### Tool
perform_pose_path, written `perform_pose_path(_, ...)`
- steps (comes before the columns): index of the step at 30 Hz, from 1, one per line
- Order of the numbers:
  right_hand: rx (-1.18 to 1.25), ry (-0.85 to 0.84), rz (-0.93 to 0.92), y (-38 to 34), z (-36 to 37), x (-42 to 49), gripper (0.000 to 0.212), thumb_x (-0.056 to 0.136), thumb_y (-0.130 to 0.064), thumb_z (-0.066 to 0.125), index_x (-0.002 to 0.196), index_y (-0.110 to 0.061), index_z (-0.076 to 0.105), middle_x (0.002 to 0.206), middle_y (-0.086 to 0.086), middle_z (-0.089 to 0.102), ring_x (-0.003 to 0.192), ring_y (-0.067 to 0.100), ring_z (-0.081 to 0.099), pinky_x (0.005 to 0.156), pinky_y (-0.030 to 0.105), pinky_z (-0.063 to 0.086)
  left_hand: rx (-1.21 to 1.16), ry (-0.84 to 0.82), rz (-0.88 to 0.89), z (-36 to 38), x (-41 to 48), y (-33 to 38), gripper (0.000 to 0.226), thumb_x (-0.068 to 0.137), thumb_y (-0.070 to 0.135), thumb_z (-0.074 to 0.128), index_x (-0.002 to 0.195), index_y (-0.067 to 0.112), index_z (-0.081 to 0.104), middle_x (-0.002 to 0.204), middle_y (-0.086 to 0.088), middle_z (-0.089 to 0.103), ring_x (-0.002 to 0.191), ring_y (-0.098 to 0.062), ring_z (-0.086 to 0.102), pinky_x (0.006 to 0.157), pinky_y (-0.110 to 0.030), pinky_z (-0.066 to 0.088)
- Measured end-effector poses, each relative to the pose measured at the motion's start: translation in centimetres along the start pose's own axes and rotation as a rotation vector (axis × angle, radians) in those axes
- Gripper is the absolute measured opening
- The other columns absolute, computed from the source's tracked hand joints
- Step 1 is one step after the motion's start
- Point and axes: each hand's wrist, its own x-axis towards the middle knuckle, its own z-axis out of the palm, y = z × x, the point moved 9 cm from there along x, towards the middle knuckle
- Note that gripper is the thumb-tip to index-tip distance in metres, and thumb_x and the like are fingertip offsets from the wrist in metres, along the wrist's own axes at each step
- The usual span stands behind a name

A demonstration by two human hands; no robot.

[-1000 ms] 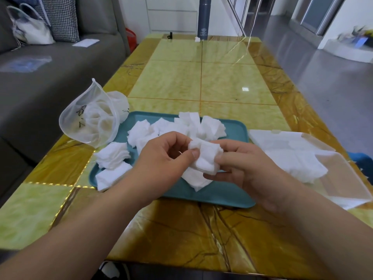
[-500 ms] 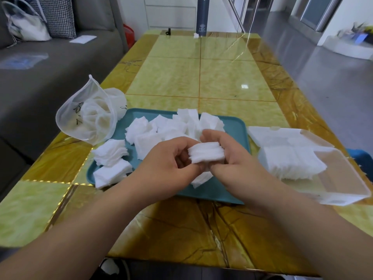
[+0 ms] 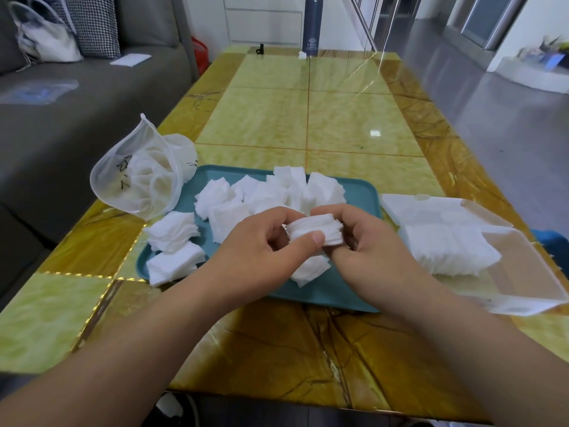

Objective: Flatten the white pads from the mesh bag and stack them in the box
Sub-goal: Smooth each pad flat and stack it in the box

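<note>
My left hand [image 3: 264, 251] and my right hand [image 3: 369, 241] together squeeze a small stack of white pads [image 3: 315, 231] above the teal tray [image 3: 360, 192]. More loose white pads [image 3: 271, 192] lie heaped on the tray, and two bundles [image 3: 172, 245] sit at its left end. One pad [image 3: 308, 269] lies under my hands. The white mesh bag [image 3: 141, 180] stands open at the tray's left, with pads inside. A clear plastic box [image 3: 523, 260] at the right holds flat stacks of pads [image 3: 446, 245], its lid open behind.
The yellow-green stone table [image 3: 308, 118] stretches ahead, with a tall dark bottle [image 3: 313, 26] at its far end. A grey sofa [image 3: 46, 124] runs along the left with a bag and cushion on it. The table's near edge is below my forearms.
The crumpled pads in my hands have been pressed into a neat flat stack, held edge-on between both hands. My thumbs have shifted onto the stack.
</note>
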Motion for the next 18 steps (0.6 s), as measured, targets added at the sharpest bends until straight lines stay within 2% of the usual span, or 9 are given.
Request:
perform_pose_path(2,0.015,0.003,-0.01,-0.3,0.2,-0.2,0.043,0.099,0.001,0.057,0.12,-0.036,0.065,0.104,-0.007,0.076,0.098,0.009,0.071,0.086,0.027,0.059,-0.003,0.032,-0.035,0.0,0.0,-0.3,0.027,0.097,0.057,0.058,0.104,0.035,0.072,0.075,0.003,0.067,0.067,-0.012,0.061,0.062,-0.031,0.048)
perform_pose_path(4,0.025,0.007,-0.012,-0.5,0.7,-0.5,0.043,0.102,-0.008,0.058,0.135,-0.036,0.058,0.112,-0.013,0.074,0.103,-0.004,0.068,0.088,0.012,0.054,0.006,0.082,-0.041,-0.1,0.0,-0.3,0.027,0.104,0.049,0.051,0.102,0.032,0.072,0.07,0.011,0.062,0.064,-0.004,0.056,0.062,-0.024,0.045)
perform_pose_path(6,0.047,0.044,-0.006,-0.4,0.7,-0.7,0.052,0.102,-0.012,0.06,0.148,-0.034,0.051,0.124,-0.016,0.069,0.11,-0.012,0.063,0.091,0.004,0.048,-0.018,0.112,-0.051,0.0,0.1,-0.2,0.025,0.106,0.043,0.05,0.101,0.03,0.071,0.068,0.01,0.062,0.061,-0.004,0.054,0.062,-0.027,0.045)
perform_pose_path(8,0.092,0.114,-0.004,-0.4,0.1,-0.7,0.058,0.098,-0.011,0.065,0.15,-0.032,0.051,0.129,-0.019,0.066,0.116,-0.009,0.063,0.093,0.005,0.049,-0.06,0.112,-0.063,0.1,0.1,-0.3,0.023,0.107,0.037,0.05,0.1,0.029,0.07,0.066,0.009,0.062,0.058,-0.004,0.053,0.062,-0.029,0.046)
perform_pose_path(10,0.147,0.175,-0.009,-0.3,-0.6,-0.7,0.057,0.093,-0.005,0.069,0.144,-0.028,0.058,0.122,-0.022,0.067,0.115,-0.005,0.065,0.09,0.007,0.052,-0.084,0.107,-0.071,0.2,0.2,-0.4,0.024,0.107,0.029,0.048,0.099,0.027,0.07,0.066,0.007,0.063,0.058,-0.007,0.054,0.065,-0.033,0.047)
perform_pose_path(12,0.159,0.21,-0.024,-0.4,-1.4,-0.7,0.047,0.091,0.0,0.071,0.127,-0.03,0.07,0.109,-0.021,0.074,0.105,-0.005,0.069,0.084,0.008,0.053,-0.134,0.085,-0.074,0.4,0.2,-0.3,0.024,0.106,0.023,0.048,0.1,0.025,0.071,0.067,0.005,0.064,0.06,-0.01,0.056,0.067,-0.034,0.048)
perform_pose_path(14,0.164,0.202,-0.038,-0.7,-1.7,-0.8,0.045,0.091,0.001,0.071,0.106,-0.042,0.074,0.098,-0.024,0.078,0.097,-0.007,0.07,0.079,0.007,0.052,-0.227,0.036,-0.071,0.8,0.3,-0.2,0.017,0.101,0.029,0.055,0.104,0.027,0.072,0.07,0.003,0.066,0.063,-0.011,0.058,0.067,-0.033,0.051)
perform_pose_path(15,0.158,0.195,-0.038,-0.7,-1.7,-0.7,0.046,0.093,-0.001,0.071,0.104,-0.046,0.073,0.098,-0.027,0.077,0.097,-0.009,0.07,0.079,0.006,0.051,-0.244,0.011,-0.061,1.0,0.2,-0.1,0.017,0.095,0.034,0.06,0.107,0.031,0.072,0.073,0.001,0.067,0.066,-0.011,0.059,0.067,-0.033,0.052)
perform_pose_path(18,0.099,0.17,-0.021,-0.2,-1.2,-0.4,0.045,0.099,-0.012,0.066,0.137,-0.035,0.066,0.125,-0.021,0.072,0.116,-0.007,0.064,0.095,0.009,0.051,-0.137,0.02,0.0,1.0,0.3,-0.2,0.025,0.087,0.03,0.071,0.112,0.036,0.07,0.083,-0.007,0.071,0.069,-0.011,0.061,0.066,-0.035,0.051)
